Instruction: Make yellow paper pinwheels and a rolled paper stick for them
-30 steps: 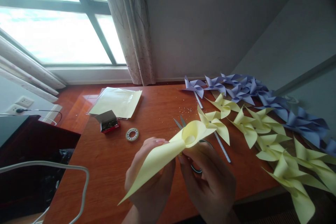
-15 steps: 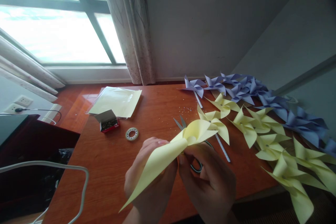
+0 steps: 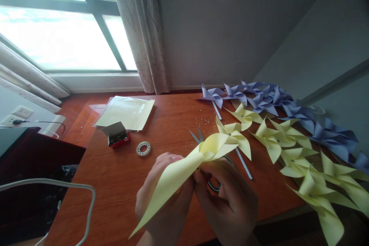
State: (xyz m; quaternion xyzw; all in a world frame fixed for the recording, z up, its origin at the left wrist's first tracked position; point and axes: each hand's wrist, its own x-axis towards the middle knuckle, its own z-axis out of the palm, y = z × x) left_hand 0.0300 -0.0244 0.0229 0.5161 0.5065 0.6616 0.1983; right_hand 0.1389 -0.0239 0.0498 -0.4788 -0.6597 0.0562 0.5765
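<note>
**Both hands pinched a half-folded yellow pinwheel above the desk**

The fingers (image 3: 201,171) of the right hand (image 3: 230,200) were closed narrowly on the centre of the yellow paper (image 3: 184,173), where its curled flaps met. The left hand (image 3: 164,196) gripped the same sheet from below and behind, its fingers wrapped under the fold. The paper's long axis ran from a point at lower left, past the left hand, up to a rolled loop at upper right, just beyond the right fingertips. Both hands met at the sheet's middle, so neither was clearly nearer.

Just behind the hands, scissors (image 3: 198,137) lay on the desk (image 3: 121,177), partly hidden. Further right lay finished yellow pinwheels (image 3: 271,138), with purple pinwheels (image 3: 259,98) behind them. To the left sat a tape roll (image 3: 143,148), a small red box (image 3: 117,136) and a packet of paper (image 3: 127,112).
</note>
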